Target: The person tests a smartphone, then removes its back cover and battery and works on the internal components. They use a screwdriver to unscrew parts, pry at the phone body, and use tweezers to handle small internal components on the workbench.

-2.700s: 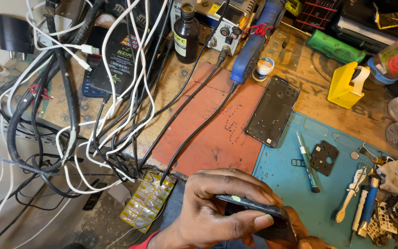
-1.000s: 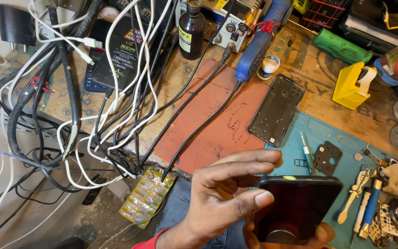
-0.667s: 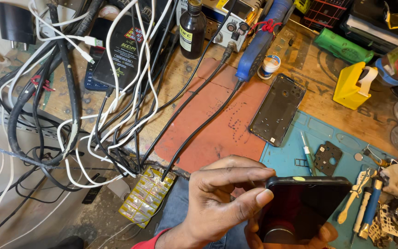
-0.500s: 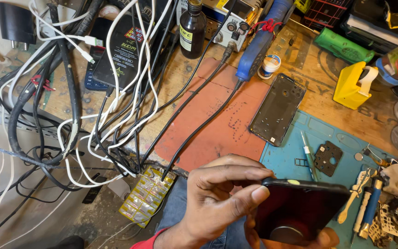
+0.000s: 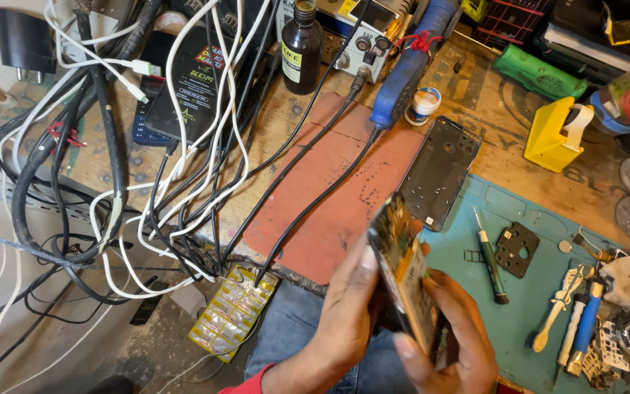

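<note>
Half a second ago the opened phone (image 5: 406, 273) faced up dark glass; now both hands, left hand (image 5: 344, 321) and right hand (image 5: 446, 339), fingers clasped on its edges, have tilted it edge-on (circuitry showing) just beside the teal mat (image 5: 534, 321).

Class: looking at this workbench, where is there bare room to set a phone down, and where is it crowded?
Free: the red mat between the black cables and phone back cover; the blue mat below the small black plate. Crowded: the tangled cords at left, the tools at right.
</note>
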